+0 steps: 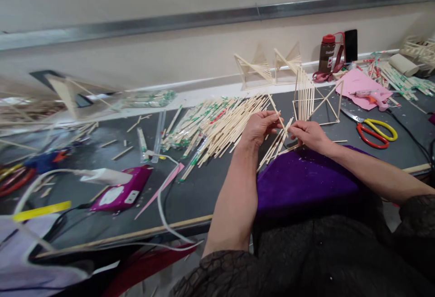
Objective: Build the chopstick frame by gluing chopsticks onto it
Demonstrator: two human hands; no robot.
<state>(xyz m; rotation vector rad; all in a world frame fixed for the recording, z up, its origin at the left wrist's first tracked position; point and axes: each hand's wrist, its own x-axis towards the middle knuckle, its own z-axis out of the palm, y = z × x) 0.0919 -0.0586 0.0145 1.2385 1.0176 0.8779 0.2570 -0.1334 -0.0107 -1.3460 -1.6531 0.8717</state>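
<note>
A single wooden chopstick (pixel 273 103) slants between my hands. My left hand (pixel 260 127) pinches it near the middle with thumb and fingers. The fingertips of my right hand (pixel 309 135) close at its lower end. Below my hands several loose chopsticks (pixel 273 150) lie by the edge of a purple cloth (pixel 306 179). Just beyond my right hand stands a frame of chopsticks (pixel 306 93) with a fan of close-set sticks. Left of my left hand spreads a large pile of chopsticks (pixel 234 125), some in green-printed wrappers.
Red-and-yellow scissors (pixel 375 131) and a pink glue gun (pixel 377 95) on pink paper lie to the right. Two finished-looking stick frames (pixel 254 68) stand against the wall near a bottle (pixel 326 55) and phone (pixel 350 45). A magenta power strip (pixel 124 190) with cables sits left.
</note>
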